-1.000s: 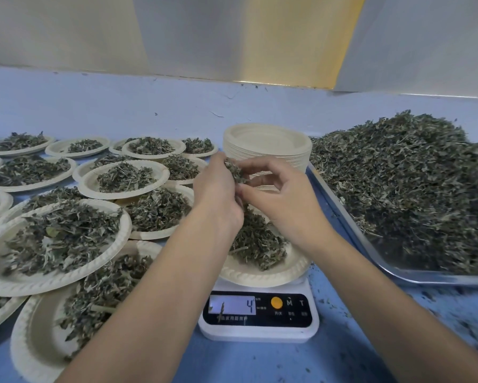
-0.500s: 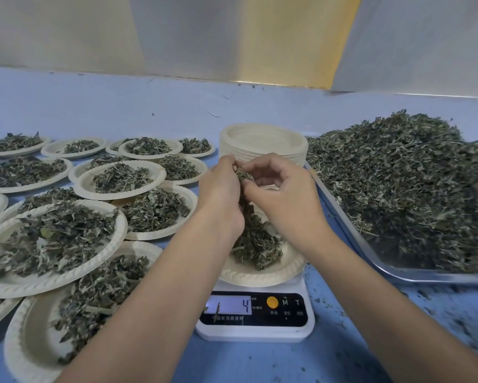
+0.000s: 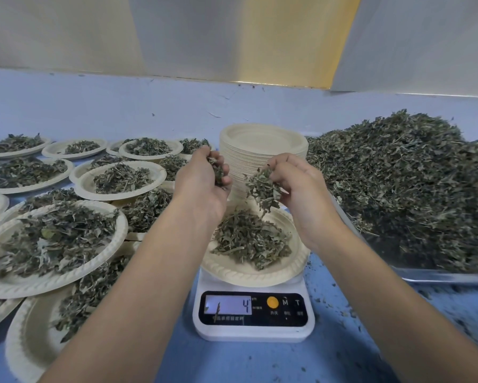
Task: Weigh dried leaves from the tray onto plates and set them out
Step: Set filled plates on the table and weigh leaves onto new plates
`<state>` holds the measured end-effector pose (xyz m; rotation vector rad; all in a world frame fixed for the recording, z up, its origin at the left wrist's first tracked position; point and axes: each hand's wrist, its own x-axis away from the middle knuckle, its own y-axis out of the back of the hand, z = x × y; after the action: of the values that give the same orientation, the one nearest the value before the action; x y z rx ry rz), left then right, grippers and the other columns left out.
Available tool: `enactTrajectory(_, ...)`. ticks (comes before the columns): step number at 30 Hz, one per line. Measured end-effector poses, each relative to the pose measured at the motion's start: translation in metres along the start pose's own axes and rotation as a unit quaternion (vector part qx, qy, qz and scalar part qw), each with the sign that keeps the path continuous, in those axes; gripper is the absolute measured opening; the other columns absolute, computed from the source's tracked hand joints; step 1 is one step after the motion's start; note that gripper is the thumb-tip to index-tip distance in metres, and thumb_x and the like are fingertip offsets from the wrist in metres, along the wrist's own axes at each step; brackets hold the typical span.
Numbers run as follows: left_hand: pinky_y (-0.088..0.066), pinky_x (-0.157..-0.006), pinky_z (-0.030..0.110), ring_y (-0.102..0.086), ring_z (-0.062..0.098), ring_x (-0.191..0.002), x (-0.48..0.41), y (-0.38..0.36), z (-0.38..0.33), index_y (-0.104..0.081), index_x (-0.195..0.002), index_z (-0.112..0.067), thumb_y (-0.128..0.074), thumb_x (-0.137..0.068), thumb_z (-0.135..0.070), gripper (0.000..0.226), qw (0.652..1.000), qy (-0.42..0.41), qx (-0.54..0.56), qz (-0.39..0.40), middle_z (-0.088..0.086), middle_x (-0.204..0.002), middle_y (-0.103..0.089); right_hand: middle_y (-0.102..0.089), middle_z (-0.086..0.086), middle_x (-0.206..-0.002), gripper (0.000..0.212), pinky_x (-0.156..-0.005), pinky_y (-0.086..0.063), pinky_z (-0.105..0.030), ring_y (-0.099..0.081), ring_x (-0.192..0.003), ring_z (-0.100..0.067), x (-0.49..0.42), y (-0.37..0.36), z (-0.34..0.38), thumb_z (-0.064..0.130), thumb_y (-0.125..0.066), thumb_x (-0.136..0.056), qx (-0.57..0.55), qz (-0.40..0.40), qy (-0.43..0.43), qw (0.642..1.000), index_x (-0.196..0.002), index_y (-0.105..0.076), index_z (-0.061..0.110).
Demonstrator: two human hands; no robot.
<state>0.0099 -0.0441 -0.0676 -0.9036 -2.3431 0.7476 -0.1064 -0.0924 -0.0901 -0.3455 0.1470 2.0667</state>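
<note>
Our forearms [image 3: 149, 272] rise from the lower corners and meet mid-frame. Our left hand [image 3: 202, 186] curls its fingers round dried leaves [image 3: 218, 170]. Our right hand [image 3: 304, 189], just beside it, pinches another clump [image 3: 262, 186].

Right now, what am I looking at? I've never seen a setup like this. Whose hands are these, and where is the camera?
No machine here: a person works bare-handed, and the one camera sits on their head, looking down. The left hand grips a few leaves, the right hand pinches a clump, both above a plate of leaves on a scale reading 4. Right of it is a tray heaped with leaves; behind, a stack of empty plates; left, filled plates on the blue table.
</note>
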Motion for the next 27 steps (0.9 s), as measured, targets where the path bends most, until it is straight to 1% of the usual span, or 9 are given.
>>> enactTrajectory(3,-0.029,-0.036,0.014,-0.041,0.007,-0.045,0.0,0.0014,-0.0017,-0.048,-0.066,-0.015,-0.044,-0.099,-0.021,0.033,1.0,-0.002,0.007,-0.004,-0.003,-0.057,-0.048,-0.055,0.007,-0.065,0.003,-0.076,-0.036,-0.036,-0.048,-0.072,-0.013,-0.0021,-0.0013,-0.0023,0.02,-0.054,-0.062,-0.008,0.012,-0.009,1.0,-0.06,-0.056,0.02)
enactTrajectory(6,-0.029,-0.036,0.015,-0.042,0.007,-0.046,0.0,0.0023,-0.0021,-0.048,-0.067,-0.014,-0.044,-0.098,-0.02,0.032,1.0,0.0,0.012,-0.006,-0.002,-0.059,-0.048,-0.062,0.013,-0.065,0.003,-0.073,-0.041,-0.028,-0.054,-0.066,-0.003,-0.0015,-0.0006,-0.0054,0.016,-0.054,-0.067,0.005,0.035,-0.008,0.999,-0.066,-0.056,0.015)
enactTrajectory(7,-0.029,-0.036,0.015,-0.042,0.007,-0.045,-0.0003,0.0024,-0.0022,-0.048,-0.068,-0.014,-0.044,-0.098,-0.02,0.032,1.0,0.0,0.013,-0.006,-0.002,-0.059,-0.048,-0.06,0.015,-0.062,0.005,-0.07,-0.04,-0.026,-0.053,-0.063,0.0,-0.0012,-0.0003,-0.0061,0.013,-0.054,-0.07,0.012,0.035,-0.006,0.999,-0.066,-0.056,0.016)
enactTrajectory(9,-0.029,-0.036,0.014,-0.042,0.007,-0.045,-0.0006,0.0028,-0.0024,-0.048,-0.068,-0.014,-0.044,-0.098,-0.019,0.031,1.0,-0.001,0.014,-0.008,-0.002,-0.059,-0.048,-0.056,0.013,-0.06,0.016,-0.065,-0.04,-0.023,-0.049,-0.059,-0.001,-0.0011,-0.0001,-0.0067,0.004,-0.056,-0.077,0.029,0.03,-0.002,0.999,-0.067,-0.058,0.017)
enactTrajectory(12,-0.029,-0.037,0.014,-0.041,0.007,-0.045,-0.0009,0.003,-0.0015,-0.047,-0.068,-0.015,-0.044,-0.098,-0.019,0.03,1.0,-0.002,0.013,-0.008,-0.002,-0.059,-0.048,-0.06,0.001,-0.072,0.029,-0.066,-0.043,-0.024,-0.052,-0.065,-0.008,-0.0005,-0.002,-0.0058,-0.01,-0.056,-0.078,0.034,0.033,0.005,0.999,-0.071,-0.06,0.018)
enactTrajectory(13,-0.029,-0.037,0.014,-0.041,0.007,-0.046,-0.0011,0.0027,-0.0011,-0.047,-0.068,-0.015,-0.043,-0.098,-0.019,0.03,1.0,-0.001,0.013,-0.008,-0.002,-0.059,-0.048,-0.06,0.0,-0.073,0.03,-0.065,-0.043,-0.022,-0.053,-0.065,-0.008,0.0002,-0.0023,-0.0056,-0.011,-0.056,-0.077,0.037,0.036,0.007,0.999,-0.072,-0.061,0.018)
enactTrajectory(16,-0.028,-0.037,0.013,-0.04,0.008,-0.047,-0.0012,0.0024,-0.0009,-0.046,-0.068,-0.015,-0.042,-0.098,-0.019,0.03,1.0,0.005,0.016,-0.002,-0.002,-0.06,-0.047,-0.059,0.004,-0.07,0.033,-0.06,-0.042,-0.018,-0.052,-0.061,-0.004,0.0009,-0.0019,-0.0054,-0.013,-0.056,-0.076,0.04,0.043,0.009,0.998,-0.074,-0.062,0.019)
enactTrajectory(20,-0.028,-0.036,0.013,-0.041,0.008,-0.047,-0.0019,0.0033,-0.0006,-0.047,-0.068,-0.015,-0.042,-0.098,-0.019,0.03,1.0,0.007,0.017,0.0,-0.002,-0.06,-0.047,-0.059,0.009,-0.059,0.033,-0.054,-0.043,-0.014,-0.054,-0.054,-0.001,0.001,-0.001,-0.0041,-0.014,-0.055,-0.077,0.019,0.054,0.002,0.998,-0.071,-0.064,0.017)
enactTrajectory(27,-0.029,-0.036,0.014,-0.041,0.008,-0.047,-0.0021,0.0045,-0.0005,-0.046,-0.069,-0.014,-0.042,-0.098,-0.019,0.03,1.0,0.01,0.022,-0.006,-0.002,-0.062,-0.047,-0.055,0.002,-0.06,0.038,-0.051,-0.045,-0.017,-0.051,-0.056,-0.006,-0.0008,0.0003,-0.0042,-0.012,-0.049,-0.08,-0.03,0.069,-0.019,0.997,-0.063,-0.065,0.018)
